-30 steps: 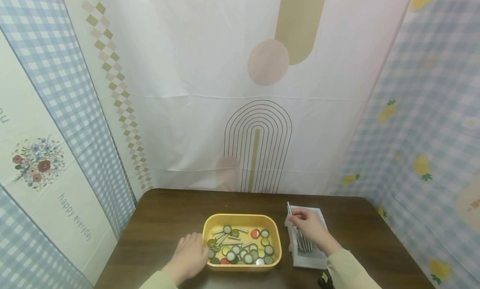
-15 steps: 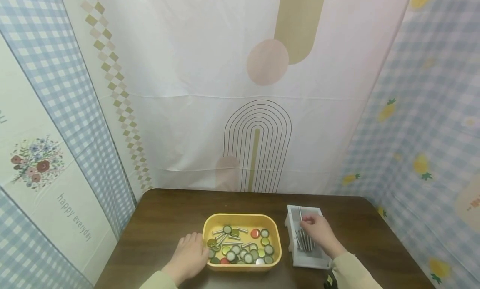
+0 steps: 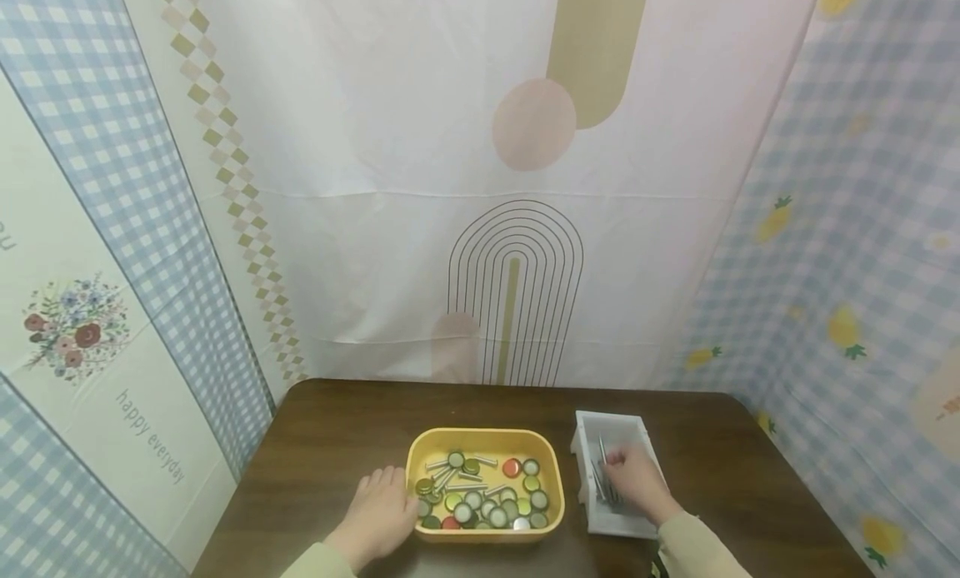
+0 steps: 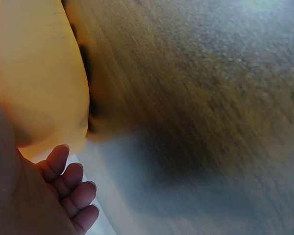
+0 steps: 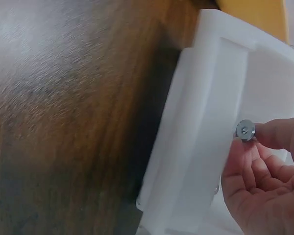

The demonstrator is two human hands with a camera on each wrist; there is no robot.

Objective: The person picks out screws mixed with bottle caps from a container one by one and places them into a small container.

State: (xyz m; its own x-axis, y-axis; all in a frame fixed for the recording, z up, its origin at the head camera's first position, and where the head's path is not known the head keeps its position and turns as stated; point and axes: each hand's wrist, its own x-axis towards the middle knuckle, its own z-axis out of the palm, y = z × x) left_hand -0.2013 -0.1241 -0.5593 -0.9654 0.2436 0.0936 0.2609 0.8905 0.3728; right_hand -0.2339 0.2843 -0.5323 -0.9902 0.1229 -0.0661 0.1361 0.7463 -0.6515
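Observation:
My right hand (image 3: 636, 480) pinches a silver screw (image 5: 245, 129) between thumb and fingertips, its round flat head showing in the right wrist view. In the head view the screw slants low inside a white plastic tray (image 3: 628, 524), beside several silver screws (image 3: 597, 483) partly hidden by the hand. My left hand (image 3: 377, 509) lies at the left side of a yellow tub (image 3: 480, 435), fingers loosely extended. The left wrist view shows its fingers (image 4: 82, 196) relaxed near the tub's outer wall (image 4: 44, 73). Inside the tub are many bottle caps (image 3: 497, 517) and more screws (image 3: 465, 487).
Tub and tray stand side by side on a dark brown wooden table (image 3: 337, 428), a narrow gap between them. Patterned cloth hangs (image 3: 360, 270) behind the table and at both sides. The white tray has raised walls.
My right hand has moved from the tray's far left corner toward its middle and lowered, bringing the pinched screw to the other screws. The left hand and tub have stayed put.

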